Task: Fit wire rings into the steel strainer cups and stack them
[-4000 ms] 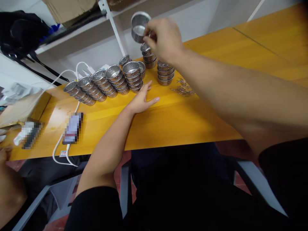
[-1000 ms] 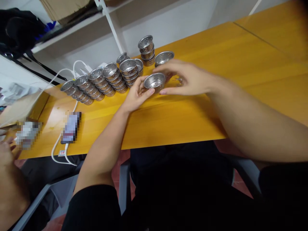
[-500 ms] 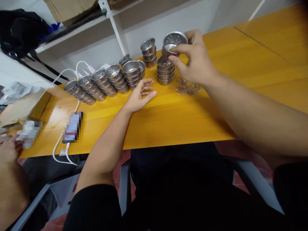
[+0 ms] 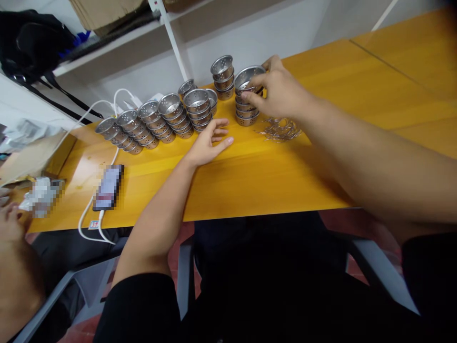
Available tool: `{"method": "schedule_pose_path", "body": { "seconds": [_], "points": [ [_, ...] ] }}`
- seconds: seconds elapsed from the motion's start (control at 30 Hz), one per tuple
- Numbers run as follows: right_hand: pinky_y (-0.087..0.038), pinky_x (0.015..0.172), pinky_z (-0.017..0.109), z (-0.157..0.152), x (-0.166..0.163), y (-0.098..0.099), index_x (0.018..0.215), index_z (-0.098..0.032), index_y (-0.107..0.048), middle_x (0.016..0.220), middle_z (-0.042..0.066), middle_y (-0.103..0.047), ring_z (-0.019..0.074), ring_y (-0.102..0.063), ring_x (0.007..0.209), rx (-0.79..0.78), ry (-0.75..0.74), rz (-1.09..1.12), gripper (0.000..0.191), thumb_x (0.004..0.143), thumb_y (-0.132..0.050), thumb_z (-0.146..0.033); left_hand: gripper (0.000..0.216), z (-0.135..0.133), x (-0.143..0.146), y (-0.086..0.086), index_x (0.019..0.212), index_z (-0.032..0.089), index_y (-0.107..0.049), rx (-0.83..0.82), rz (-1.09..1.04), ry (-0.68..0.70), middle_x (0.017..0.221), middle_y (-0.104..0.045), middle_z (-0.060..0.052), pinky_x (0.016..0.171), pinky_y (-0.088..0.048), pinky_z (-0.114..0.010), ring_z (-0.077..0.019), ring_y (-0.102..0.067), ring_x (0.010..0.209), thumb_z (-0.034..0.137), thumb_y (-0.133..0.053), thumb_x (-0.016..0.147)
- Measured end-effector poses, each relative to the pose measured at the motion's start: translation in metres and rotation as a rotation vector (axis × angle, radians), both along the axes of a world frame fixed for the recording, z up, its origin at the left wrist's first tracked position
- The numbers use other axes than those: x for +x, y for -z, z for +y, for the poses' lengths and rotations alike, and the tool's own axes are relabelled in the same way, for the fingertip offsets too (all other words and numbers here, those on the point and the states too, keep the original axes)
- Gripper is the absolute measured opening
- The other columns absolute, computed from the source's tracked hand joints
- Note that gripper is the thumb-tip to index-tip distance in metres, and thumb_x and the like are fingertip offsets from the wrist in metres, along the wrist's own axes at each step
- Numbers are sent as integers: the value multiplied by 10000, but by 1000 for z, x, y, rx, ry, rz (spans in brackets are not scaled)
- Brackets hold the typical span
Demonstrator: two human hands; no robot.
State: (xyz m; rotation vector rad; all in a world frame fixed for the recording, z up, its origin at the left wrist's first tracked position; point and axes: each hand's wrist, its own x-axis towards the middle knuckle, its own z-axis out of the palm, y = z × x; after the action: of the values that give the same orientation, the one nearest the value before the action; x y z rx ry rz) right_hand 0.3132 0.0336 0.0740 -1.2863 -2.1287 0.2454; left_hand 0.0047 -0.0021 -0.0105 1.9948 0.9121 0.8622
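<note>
My right hand (image 4: pixel 282 93) grips a perforated steel cup (image 4: pixel 247 77) by its rim, and the cup sits on top of a short stack of the same cups (image 4: pixel 245 110). My left hand (image 4: pixel 210 140) lies flat on the orange table (image 4: pixel 271 166) with its fingers spread, holding nothing, just in front of leaning rows of stacked cups (image 4: pixel 164 119). Another short stack of cups (image 4: pixel 223 77) stands behind. A small heap of thin wire pieces (image 4: pixel 282 129) lies under my right wrist.
A phone (image 4: pixel 108 186) and white cables (image 4: pixel 89 214) lie at the table's left. Another person's hand (image 4: pixel 9 214) is at the far left edge by some packets. A white shelf post (image 4: pixel 171 38) and a black bag (image 4: pixel 28 43) stand behind the table.
My right hand took the cup from my left hand, carried it over the near stack and lowered it onto the top. My left hand went flat on the table.
</note>
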Motion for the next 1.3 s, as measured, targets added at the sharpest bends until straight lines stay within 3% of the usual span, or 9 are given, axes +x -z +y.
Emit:
{"method": "schedule_pose_path", "body": {
  "seconds": [0.13, 0.3, 0.5, 0.73, 0.87, 0.97, 1.07, 1.13, 1.3],
  "points": [
    [-521, 1451, 572, -1, 7, -2, 1435, -328, -885, 1620, 168, -649, 419, -680, 1431, -54, -14, -26, 350, 1162, -937, -541, 892, 0, 0, -1, 1648, 298, -581, -8, 11, -6, 1884, -695, -225, 1382, -701, -560, -353, -815, 1622, 862, -889, 1029],
    [-531, 1418, 606, -10, 7, -13, 1450, -308, -886, 1625, 216, -646, 491, -658, 1504, -101, 70, -118, 414, 1230, -748, -631, 963, 0, 0, 0, 1662, 282, -598, -14, 27, -5, 1860, -718, -237, 1400, -686, -564, -359, -813, 1626, 930, -884, 1010],
    [-522, 1422, 567, -4, 5, -14, 1463, -269, -882, 1684, 233, -644, 474, -665, 1558, -118, 119, -121, 371, 1276, -756, -563, 857, 0, -1, 1, 1672, 273, -598, 3, 66, -23, 1866, -726, -248, 1405, -696, -570, -359, -823, 1631, 801, -888, 1063],
    [-529, 1392, 499, 30, 17, -19, 1694, -73, -855, 1811, 331, -605, 418, -718, 1551, -157, 300, -105, 476, 1312, -797, -351, 801, -1, 0, 0, 1693, 251, -562, -1, 67, -12, 1846, -728, -263, 1419, -687, -572, -353, -825, 1625, 651, -879, 1076],
    [-456, 1487, 486, 40, 25, -24, 1789, -63, -789, 1869, 338, -559, 393, -696, 1662, -192, 354, -79, 514, 1325, -805, -283, 760, -3, 1, 0, 1684, 281, -581, -7, 70, -18, 1856, -724, -234, 1424, -680, -571, -346, -818, 1621, 622, -882, 1075],
    [-297, 1582, 554, 30, 23, -27, 1954, -79, -597, 1993, 351, -425, 473, -467, 1900, -132, 395, -38, 784, 1289, -889, -374, 783, -2, 1, 1, 1687, 283, -579, -20, 57, -12, 1856, -721, -232, 1429, -673, -564, -343, -813, 1619, 642, -888, 1064],
    [-202, 1603, 489, 15, 12, -31, 1946, -29, -521, 2081, 353, -272, 445, -308, 1968, 100, 293, -50, 793, 1296, -813, -378, 806, -1, 1, 3, 1689, 269, -580, -21, 53, -9, 1855, -719, -245, 1418, -683, -559, -351, -817, 1617, 645, -897, 1051],
    [-286, 1567, 401, 9, -1, -32, 1933, -34, -528, 2040, 337, -344, 371, -420, 1891, 168, 139, -73, 703, 1302, -710, -284, 816, 1, 1, 4, 1689, 256, -579, -15, 51, -8, 1850, -721, -253, 1413, -689, -555, -354, -821, 1612, 644, -896, 1046],
    [-290, 1566, 290, 27, -38, -23, 2082, -116, -358, 1992, 290, -386, 304, -495, 1867, -52, 39, -47, 912, 1290, -795, -237, 818, 0, 1, 4, 1699, 244, -575, -11, 63, -12, 1850, -724, -261, 1422, -686, -585, -367, -823, 1611, 631, -889, 1050]
  ]
}}
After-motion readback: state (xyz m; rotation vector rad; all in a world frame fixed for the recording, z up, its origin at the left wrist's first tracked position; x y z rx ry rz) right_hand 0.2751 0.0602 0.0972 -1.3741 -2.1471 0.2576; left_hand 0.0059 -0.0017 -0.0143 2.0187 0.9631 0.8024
